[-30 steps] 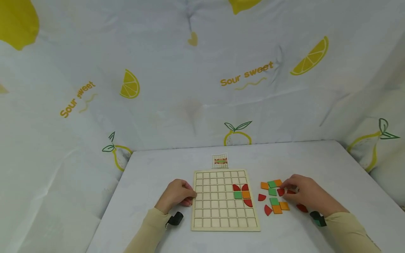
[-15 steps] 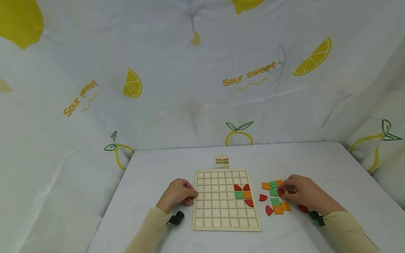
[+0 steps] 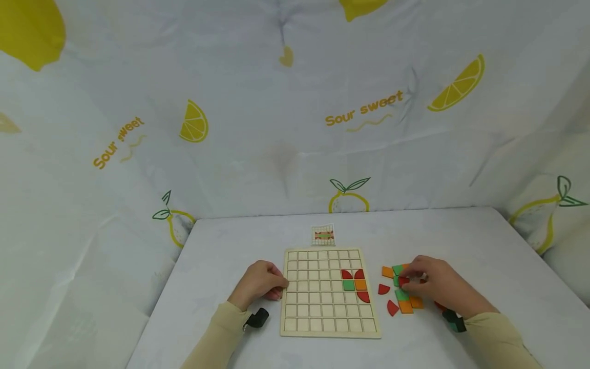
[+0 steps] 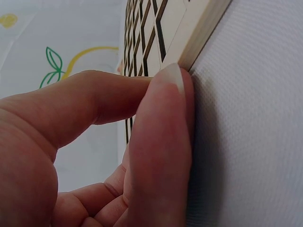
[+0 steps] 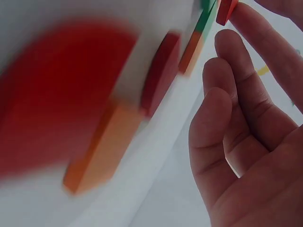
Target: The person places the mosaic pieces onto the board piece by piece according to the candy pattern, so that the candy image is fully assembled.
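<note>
A pale wooden grid board (image 3: 313,311) lies flat on the table. My left hand (image 3: 260,281) pinches its left edge between thumb and index finger, as the left wrist view (image 4: 161,137) shows up close. In the board's right part sit a green square tile (image 3: 348,285), an orange square tile (image 3: 360,284) and three red quarter-circle tiles. Right of the board, my right hand (image 3: 433,279) pinches a red quarter-circle tile (image 3: 403,281) by thumb and index finger, above the loose tiles. Its other fingers (image 5: 218,113) are loosely bent in the right wrist view.
Loose orange (image 3: 405,307), green (image 3: 401,295) and red (image 3: 392,308) tiles lie between the board and my right hand, some partly covered by it. A small pattern card (image 3: 323,235) lies behind the board. A lemon-print cloth (image 3: 258,169) hangs behind the table.
My right hand has moved slightly left with the red quarter-circle tile, which is now over the green tiles. My left hand stays at the board's edge. The head view has shifted a little.
</note>
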Available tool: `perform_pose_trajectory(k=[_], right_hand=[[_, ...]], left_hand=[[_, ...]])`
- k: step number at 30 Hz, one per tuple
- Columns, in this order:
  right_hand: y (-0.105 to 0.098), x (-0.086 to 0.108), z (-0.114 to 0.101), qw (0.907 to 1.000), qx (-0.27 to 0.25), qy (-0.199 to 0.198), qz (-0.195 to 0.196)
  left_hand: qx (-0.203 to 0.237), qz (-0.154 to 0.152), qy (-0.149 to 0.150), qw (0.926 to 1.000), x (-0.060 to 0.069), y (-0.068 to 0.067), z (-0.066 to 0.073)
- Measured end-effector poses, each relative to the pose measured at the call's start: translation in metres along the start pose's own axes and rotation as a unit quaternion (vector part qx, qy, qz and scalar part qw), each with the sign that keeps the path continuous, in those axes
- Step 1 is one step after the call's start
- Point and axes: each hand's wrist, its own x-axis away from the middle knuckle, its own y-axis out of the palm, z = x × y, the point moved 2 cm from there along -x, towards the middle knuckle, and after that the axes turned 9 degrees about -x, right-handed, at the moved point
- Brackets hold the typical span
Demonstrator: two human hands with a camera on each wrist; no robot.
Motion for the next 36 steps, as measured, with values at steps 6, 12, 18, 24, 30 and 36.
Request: perform_pose_trajectory(k=[6, 12, 18, 24, 30, 36], right_hand=[[0.019, -0.006, -0.030, 0.9987, 0.003, -0.050, -0.009], [0.039, -0.010, -0.065, 0.9956, -0.021, -0.085, -0.035], [0.057, -0.012, -0.084, 0.9928, -0.017, -0.098, -0.066], [0.065, -0.011, -0.088, 0.9897, 0.017, -0.127, -0.064], [0.073, -0.013, -0.087, 0.9848, 0.045, -0.156, -0.063], [0.075, -0.014, -0.087, 0.9868, 0.049, -0.142, -0.062]], left_hand=[[0.000, -0.001, -0.004, 1.0000, -0.001, 0.000, -0.001], [0.001, -0.002, -0.005, 1.0000, -0.002, 0.000, -0.002], [0.002, 0.000, -0.011, 0.9999, -0.001, -0.001, -0.002], [0.002, 0.000, -0.007, 1.0000, -0.002, -0.001, -0.002], [0.001, -0.002, -0.002, 1.0000, -0.003, -0.001, -0.003], [0.003, -0.004, -0.002, 1.0000, -0.004, 0.001, -0.003]])
